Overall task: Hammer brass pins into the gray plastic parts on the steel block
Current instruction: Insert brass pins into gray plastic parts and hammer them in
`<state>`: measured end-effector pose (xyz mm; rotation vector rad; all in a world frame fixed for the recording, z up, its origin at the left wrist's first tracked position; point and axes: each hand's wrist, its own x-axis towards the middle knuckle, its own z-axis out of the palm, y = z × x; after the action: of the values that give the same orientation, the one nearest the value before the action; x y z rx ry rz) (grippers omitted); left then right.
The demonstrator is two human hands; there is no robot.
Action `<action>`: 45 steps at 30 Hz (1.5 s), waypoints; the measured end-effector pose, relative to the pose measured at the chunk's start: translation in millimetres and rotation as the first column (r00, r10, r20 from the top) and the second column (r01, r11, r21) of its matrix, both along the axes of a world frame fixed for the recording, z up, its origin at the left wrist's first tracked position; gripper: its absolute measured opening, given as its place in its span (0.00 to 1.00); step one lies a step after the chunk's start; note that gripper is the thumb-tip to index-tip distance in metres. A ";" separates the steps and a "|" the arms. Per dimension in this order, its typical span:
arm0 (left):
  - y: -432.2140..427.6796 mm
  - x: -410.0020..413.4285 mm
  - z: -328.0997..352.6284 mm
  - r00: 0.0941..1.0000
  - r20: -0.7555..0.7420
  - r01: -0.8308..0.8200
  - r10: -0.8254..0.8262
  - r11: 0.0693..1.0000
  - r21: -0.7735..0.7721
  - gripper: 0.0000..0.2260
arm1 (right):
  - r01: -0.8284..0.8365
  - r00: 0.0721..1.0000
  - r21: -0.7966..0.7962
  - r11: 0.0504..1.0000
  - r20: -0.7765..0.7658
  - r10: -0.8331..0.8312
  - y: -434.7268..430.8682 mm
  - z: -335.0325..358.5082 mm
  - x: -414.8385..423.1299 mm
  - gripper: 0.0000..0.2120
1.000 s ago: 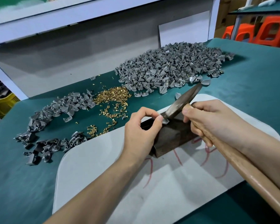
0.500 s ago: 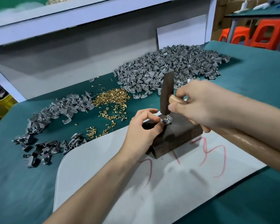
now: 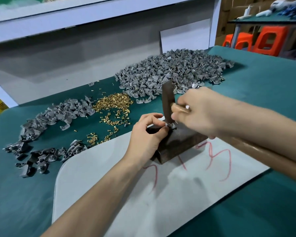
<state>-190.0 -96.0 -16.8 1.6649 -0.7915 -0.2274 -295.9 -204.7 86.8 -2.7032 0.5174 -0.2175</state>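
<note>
A dark steel block (image 3: pixel 179 142) sits on a white sheet (image 3: pixel 109 177). On its top edge lies a small gray plastic part (image 3: pixel 170 125), pinched by the fingertips of my left hand (image 3: pixel 146 135). My right hand (image 3: pixel 198 112) grips the wooden handle (image 3: pixel 263 151) of a hammer close to the head. The hammer head (image 3: pixel 167 103) stands nearly upright with its lower end touching the part. Any brass pin in the part is too small to make out.
A large heap of gray parts (image 3: pixel 174 72) lies at the back, a smaller heap (image 3: pixel 55 115) at the left, a darker group (image 3: pixel 36 158) near the sheet's corner. Loose brass pins (image 3: pixel 113 103) are strewn between them on the green tabletop. Orange stools (image 3: pixel 266 40) stand far right.
The hammer head swung from a slanted, laid-back angle to nearly upright on the part. My right hand rose and shifted left with it. My left hand stayed on the part.
</note>
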 end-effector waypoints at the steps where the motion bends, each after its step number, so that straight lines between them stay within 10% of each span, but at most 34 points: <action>1: -0.1 -0.7 0.8 1.000 0.003 0.002 -0.002 1.000 0.000 0.15 | 0.011 1.000 -0.012 1.000 0.005 -0.011 -0.9 0.1 -0.6 0.13; 14: 3.6 -5.0 2.6 0.998 -0.054 0.010 -0.017 0.994 -0.112 0.11 | 0.027 0.997 0.326 0.945 0.065 -0.051 -12.3 -16.4 -9.5 0.16; 45: 2.5 -4.8 -0.2 0.996 -0.071 0.050 -0.063 0.985 -0.167 0.08 | 0.087 0.993 0.181 0.980 0.065 -0.100 -8.7 -15.3 -7.4 0.18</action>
<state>-194.8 -93.5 -16.9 1.4711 -0.7800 -0.2564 -303.3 -213.4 71.5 -2.4906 0.6123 -0.2822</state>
